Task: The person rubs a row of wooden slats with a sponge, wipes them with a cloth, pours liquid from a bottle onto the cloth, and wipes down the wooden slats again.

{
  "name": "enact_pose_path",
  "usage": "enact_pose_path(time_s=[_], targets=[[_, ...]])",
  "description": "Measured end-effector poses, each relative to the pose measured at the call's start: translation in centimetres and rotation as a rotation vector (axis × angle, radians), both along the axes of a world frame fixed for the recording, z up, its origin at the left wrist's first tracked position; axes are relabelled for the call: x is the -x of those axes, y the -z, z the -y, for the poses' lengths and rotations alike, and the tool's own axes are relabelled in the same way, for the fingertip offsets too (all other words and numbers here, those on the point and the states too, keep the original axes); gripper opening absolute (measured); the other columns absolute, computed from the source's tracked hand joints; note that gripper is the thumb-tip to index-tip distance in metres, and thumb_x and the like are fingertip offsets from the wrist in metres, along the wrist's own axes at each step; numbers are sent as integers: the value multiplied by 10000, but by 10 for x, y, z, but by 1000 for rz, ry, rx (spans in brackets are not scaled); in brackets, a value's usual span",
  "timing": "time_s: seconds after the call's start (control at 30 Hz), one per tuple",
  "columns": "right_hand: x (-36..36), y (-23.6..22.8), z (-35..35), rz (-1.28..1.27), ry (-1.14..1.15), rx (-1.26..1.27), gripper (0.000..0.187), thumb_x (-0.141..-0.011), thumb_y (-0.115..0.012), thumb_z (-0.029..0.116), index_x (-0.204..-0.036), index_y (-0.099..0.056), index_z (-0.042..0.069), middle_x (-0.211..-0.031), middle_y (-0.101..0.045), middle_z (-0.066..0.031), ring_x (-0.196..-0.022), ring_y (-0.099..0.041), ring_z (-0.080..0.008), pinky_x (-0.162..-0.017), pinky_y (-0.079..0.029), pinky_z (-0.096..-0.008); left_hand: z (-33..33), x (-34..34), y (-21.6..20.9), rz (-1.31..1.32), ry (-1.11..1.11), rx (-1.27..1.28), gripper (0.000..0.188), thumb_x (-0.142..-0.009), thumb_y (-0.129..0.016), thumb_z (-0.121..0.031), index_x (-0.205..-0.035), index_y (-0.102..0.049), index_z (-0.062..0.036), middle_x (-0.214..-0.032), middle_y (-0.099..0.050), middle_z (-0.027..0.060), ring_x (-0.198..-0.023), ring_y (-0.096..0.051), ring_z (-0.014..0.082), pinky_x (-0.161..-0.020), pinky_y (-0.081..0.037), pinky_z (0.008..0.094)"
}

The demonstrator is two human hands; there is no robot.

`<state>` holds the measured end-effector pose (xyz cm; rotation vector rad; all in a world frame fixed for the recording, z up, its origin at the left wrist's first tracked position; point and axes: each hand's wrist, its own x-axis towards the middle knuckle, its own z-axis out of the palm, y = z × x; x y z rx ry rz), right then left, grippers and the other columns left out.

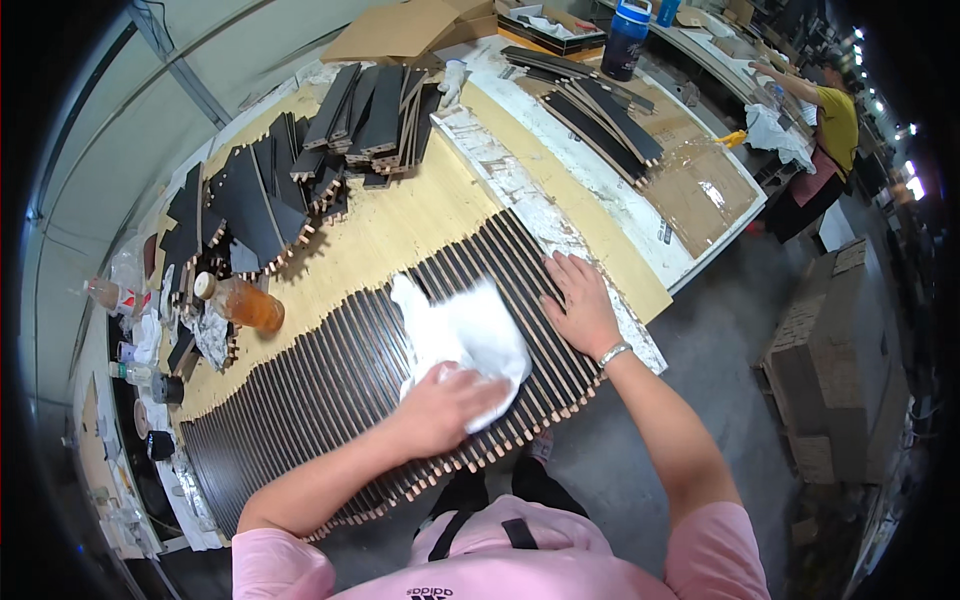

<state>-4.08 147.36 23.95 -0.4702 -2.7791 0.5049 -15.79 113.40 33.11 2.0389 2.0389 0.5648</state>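
Note:
A long row of black wooden slats (pixel 330 375), set side by side with pale pegs at their ends, covers the near part of the table. My left hand (pixel 455 405) grips a white cloth (pixel 465 330) and presses it on top of the slats, right of the row's middle. Both the hand and the cloth are slightly blurred. Flat on the right end of the row lies my right hand (pixel 583 308), its fingers apart and nothing in it. It rests beside the board with worn white paint (pixel 500 170) along the table's right side.
Stacks of dark boards (pixel 370 115) lie at the back, with more dark boards (pixel 255 200) at the left near a bottle of amber liquid (pixel 245 305). A dark jug with blue lid (pixel 625 45) stands far right. Another person (pixel 830 125) works beyond; cardboard boxes (pixel 825 360) stand right.

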Motion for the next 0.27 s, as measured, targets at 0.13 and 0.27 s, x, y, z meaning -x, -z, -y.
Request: enact_pose_path(time_s=[0.13, 0.27], targets=[[7, -7, 6, -12, -10, 12, 712, -1163, -739, 392, -1810, -615, 119, -1873, -594, -154, -1750, -483, -410, -1481, -331, -569, -36, 128, 15, 31, -589, 299, 476, -1004, -846, -104, -1467, -890, -202, -1514, -835, 144, -1472, -727, 383, -1274, -585, 518], [16, -9, 9, -6, -18, 30, 718, -1162, -741, 399, -1813, -613, 123, -1876, -591, -151, -1749, -484, -403, -1488, -323, -570, -1, 224, 44, -207, -774, -169, 475, -1139, -842, -290, -1589, -828, -137, -1676, -739, 221, -1411, -709, 375, -1244, -569, 516]])
